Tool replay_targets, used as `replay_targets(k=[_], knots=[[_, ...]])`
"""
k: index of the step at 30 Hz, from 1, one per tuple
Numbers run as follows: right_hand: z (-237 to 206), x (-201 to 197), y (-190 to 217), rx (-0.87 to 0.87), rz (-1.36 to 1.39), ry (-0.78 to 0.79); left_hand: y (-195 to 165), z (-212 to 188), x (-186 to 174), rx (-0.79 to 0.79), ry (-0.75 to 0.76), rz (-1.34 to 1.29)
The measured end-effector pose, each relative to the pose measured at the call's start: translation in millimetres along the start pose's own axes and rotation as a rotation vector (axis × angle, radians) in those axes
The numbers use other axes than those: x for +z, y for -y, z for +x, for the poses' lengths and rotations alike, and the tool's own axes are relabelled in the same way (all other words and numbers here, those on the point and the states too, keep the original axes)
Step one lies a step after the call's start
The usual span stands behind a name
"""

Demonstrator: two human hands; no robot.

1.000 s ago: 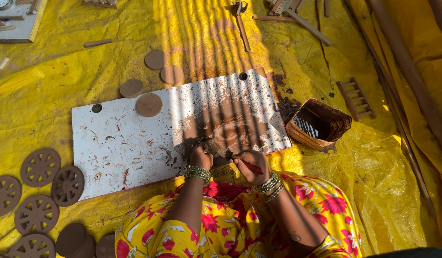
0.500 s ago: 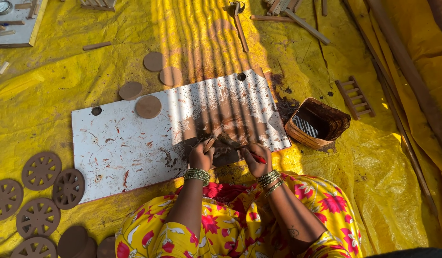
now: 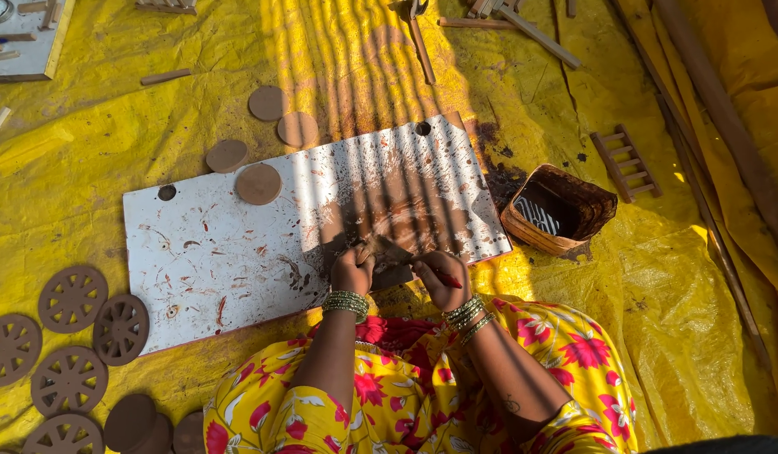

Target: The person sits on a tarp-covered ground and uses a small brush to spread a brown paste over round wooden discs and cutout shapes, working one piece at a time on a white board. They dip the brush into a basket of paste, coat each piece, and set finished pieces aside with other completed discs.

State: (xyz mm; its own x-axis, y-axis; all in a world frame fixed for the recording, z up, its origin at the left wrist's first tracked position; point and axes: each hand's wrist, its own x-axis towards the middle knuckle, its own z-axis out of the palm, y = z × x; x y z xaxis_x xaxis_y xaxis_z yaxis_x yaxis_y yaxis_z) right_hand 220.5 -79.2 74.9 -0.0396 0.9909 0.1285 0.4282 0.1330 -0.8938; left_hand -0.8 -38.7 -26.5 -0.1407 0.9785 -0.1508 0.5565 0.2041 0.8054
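While both hands meet at the near edge of the white board (image 3: 237, 252), the left hand (image 3: 352, 271) pinches a flat brown clay piece (image 3: 390, 252) and the right hand (image 3: 442, 279) is closed around a thin tool with a red part. At 2 o'clock from them stands a woven basket (image 3: 565, 231). At 9 o'clock lie spoked clay wheels (image 3: 73, 298), and at 11 o'clock a plain clay disc (image 3: 258, 183).

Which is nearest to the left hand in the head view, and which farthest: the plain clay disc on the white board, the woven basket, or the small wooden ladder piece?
From the left hand:
1. Plain clay disc, up and left on the white board.
2. Woven basket, to the right, just off the board's end.
3. Small wooden ladder piece, beyond the basket, farther right.
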Motion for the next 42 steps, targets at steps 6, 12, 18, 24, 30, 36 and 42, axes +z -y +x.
replay_targets(k=[6,12,18,24,30,36,42], knots=[[-1.7,6.0,-1.2,-0.088,0.155,-0.044,-8.0,0.9,-9.8,-0.013,0.015,0.081],[-3.2,5.1,0.9,0.069,0.018,-0.011,-15.5,-3.4,-13.8,-0.053,0.041,0.095],[0.7,6.6,5.8,-0.043,0.044,-0.038,-5.3,3.7,-10.9,0.061,-0.062,-0.024],[-15.6,10.8,19.1,-0.166,0.039,0.033,8.6,6.9,-6.4,-0.092,0.038,0.292],[-3.5,2.7,17.4,-0.115,-0.011,-0.039,6.4,3.8,-9.6,0.072,-0.044,0.015],[-7.8,3.6,19.9,-0.103,-0.089,0.084,7.9,3.5,-8.4,-0.003,-0.008,0.158],[-3.3,-4.6,22.7,-0.175,-0.023,0.029,5.5,4.6,-7.1,-0.002,0.005,0.053]])
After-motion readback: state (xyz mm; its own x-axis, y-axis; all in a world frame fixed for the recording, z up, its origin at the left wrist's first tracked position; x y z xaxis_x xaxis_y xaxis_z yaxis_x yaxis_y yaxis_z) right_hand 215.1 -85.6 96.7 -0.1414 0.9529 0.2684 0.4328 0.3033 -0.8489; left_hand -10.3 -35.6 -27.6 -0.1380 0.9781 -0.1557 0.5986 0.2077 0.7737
